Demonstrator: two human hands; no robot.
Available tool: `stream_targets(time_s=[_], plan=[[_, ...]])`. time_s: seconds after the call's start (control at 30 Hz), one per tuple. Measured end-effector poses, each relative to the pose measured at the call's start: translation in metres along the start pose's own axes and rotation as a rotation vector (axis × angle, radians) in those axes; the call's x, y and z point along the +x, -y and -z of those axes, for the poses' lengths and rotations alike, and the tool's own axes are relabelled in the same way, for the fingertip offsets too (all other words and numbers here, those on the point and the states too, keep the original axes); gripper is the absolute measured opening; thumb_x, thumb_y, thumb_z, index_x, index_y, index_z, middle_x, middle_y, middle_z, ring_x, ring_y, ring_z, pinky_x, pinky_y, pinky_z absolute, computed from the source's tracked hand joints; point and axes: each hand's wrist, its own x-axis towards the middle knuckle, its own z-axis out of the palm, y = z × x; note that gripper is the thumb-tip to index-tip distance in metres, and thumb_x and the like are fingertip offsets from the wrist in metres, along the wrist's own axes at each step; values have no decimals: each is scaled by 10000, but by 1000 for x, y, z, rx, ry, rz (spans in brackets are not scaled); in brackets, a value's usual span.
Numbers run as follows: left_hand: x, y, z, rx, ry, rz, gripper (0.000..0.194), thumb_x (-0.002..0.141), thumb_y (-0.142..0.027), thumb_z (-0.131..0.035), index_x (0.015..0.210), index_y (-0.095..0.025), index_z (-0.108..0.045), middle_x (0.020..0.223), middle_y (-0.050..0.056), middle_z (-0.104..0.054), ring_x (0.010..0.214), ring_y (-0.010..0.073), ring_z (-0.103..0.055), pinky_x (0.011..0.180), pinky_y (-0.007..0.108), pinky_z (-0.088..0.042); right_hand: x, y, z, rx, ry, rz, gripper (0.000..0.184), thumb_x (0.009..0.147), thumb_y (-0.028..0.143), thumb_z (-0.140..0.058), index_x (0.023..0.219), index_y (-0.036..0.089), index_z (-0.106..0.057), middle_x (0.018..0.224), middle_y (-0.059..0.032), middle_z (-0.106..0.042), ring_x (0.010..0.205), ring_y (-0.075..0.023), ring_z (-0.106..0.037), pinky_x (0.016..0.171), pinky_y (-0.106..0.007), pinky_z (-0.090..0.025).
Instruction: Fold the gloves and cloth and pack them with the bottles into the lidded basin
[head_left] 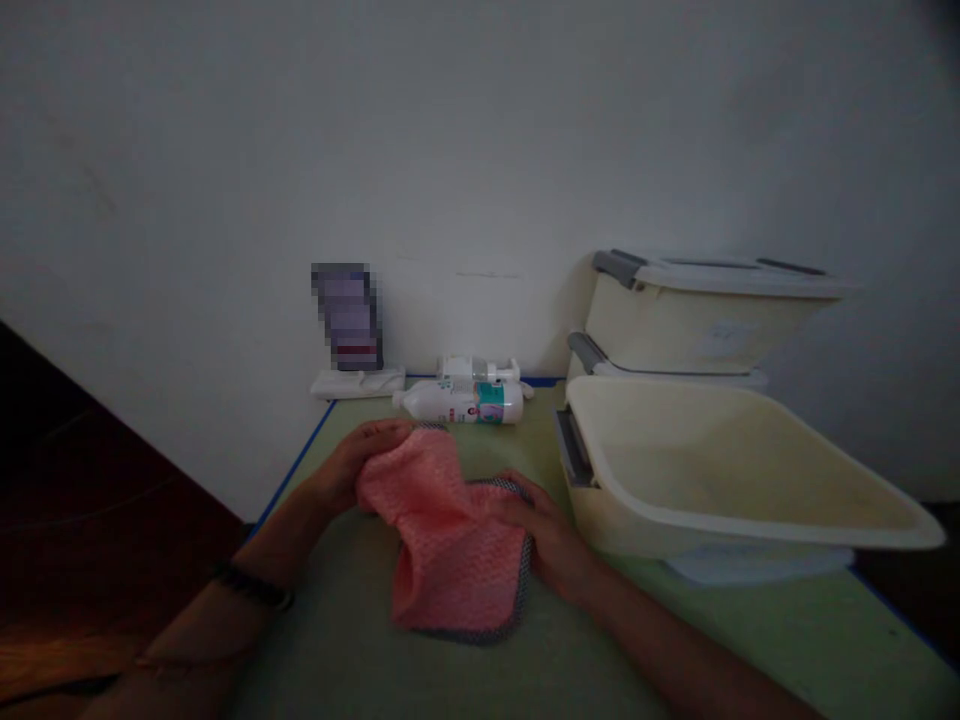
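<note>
A pink cloth [442, 540] with a grey edge lies bunched on the green table [337, 640]. My left hand [352, 462] grips the cloth's upper left part, fingers curled over it. My right hand [551, 535] holds the cloth's right side, fingers closed on the fabric. Both forearms reach in from the bottom of the view, and a dark band sits on my left wrist.
A cream plastic tub [720, 470] stands open at the right, with two lidded tubs [697, 310] stacked behind it. A white bottle [465, 402] lies on its side by the wall, beside a white stand with a blurred object [349, 320]. The table's left edge drops to dark floor.
</note>
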Motion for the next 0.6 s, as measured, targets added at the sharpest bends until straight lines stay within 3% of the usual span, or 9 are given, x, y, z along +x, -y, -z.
stream_targets(time_s=[0.1,0.17,0.27,0.33,0.5,0.6], plan=[[-4,-1,-9,66,33,48,194,608,-275,-759,662,-115,-664,572,3,-616,488,92,-522,442,167,-384,-1,5,1,19,46,-72,444,601,294,-760,993,229,-562,633,62,-598,555,-107,-540,523,-212,-366],[-6,-3,-17,126,48,56,199,620,-282,-757,690,-123,-659,588,-9,-610,486,79,-507,438,155,-367,-2,7,0,-48,95,-108,588,599,313,-772,1120,251,-508,679,60,-601,608,-116,-556,563,-223,-384],[-8,-5,-22,266,67,43,219,651,-322,-730,706,-133,-632,574,-30,-573,462,63,-470,424,146,-336,-5,7,-3,-283,159,-113,432,567,323,-795,923,197,-587,714,43,-588,636,-111,-532,596,-227,-383],[-8,-7,-19,346,90,25,229,661,-329,-718,744,-141,-618,569,-35,-558,451,60,-458,420,146,-329,-7,6,-6,-416,141,-35,298,616,368,-760,737,174,-569,657,50,-536,582,-90,-466,549,-213,-346],[-9,-17,4,437,185,95,331,605,-215,-756,906,-173,-624,631,-30,-594,451,76,-483,402,153,-341,-7,-1,-5,-440,-109,234,282,809,483,-543,711,220,-515,638,53,-455,613,-120,-424,576,-228,-348],[-10,-20,16,371,179,147,221,529,-118,-786,708,-119,-656,553,-19,-578,456,81,-490,406,150,-332,-3,-5,0,-379,-314,249,308,785,531,-546,677,243,-528,643,45,-476,651,-148,-443,630,-249,-370]])
